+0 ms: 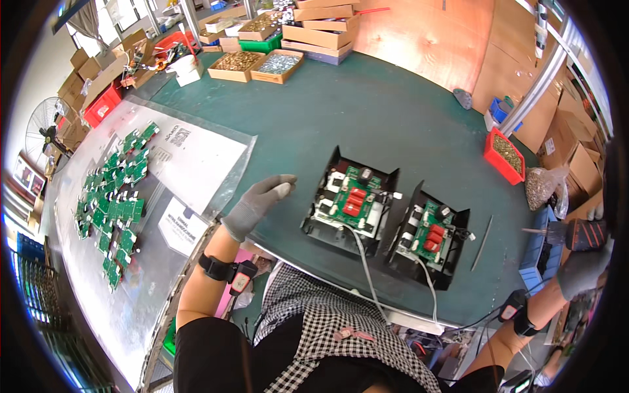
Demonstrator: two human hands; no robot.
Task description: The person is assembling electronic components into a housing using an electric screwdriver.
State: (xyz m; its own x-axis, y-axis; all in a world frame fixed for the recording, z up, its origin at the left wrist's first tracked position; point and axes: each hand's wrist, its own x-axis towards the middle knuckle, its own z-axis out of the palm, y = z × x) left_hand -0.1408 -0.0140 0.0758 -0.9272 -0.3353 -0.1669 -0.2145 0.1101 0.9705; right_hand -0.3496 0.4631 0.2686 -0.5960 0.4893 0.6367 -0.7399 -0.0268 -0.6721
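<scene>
A dark green tabletop (pixel 341 111) spread out before the person, and on it sat the left black case (pixel 386 179), open at the top, with a green circuit board (pixel 339 202) and red components inside. A white cable (pixel 368 268) ran from that case toward the table's near edge. Just to its right stood a second black case (pixel 401 257), similarly fitted and cabled; farther right of it lay a thin rod (pixel 482 243).

The gloved left hand (pixel 254 204) hung just left of the left case, apart from it, fingers stretched forward with thumb and forefinger close together, nothing seen between them. Well to the right of that case, the gloved right hand (pixel 583 270) gripped a black-and-orange power driver (pixel 583 234), its bit pointing toward the cases, near a blue bin (pixel 531 265).

Left of the left case, many green boards (pixel 108 209) lay clustered on a pale covering with clear plastic sheeting (pixel 209 154). Beyond it, at the table's far side, were shallow cartons (pixel 229 75) of small parts, stacked cardboard (pixel 321 39) and a reddish-brown panel (pixel 419 39). Far off to its left stood a round fan (pixel 46 131); to its upper right, a red bin (pixel 519 174) of small pieces.
</scene>
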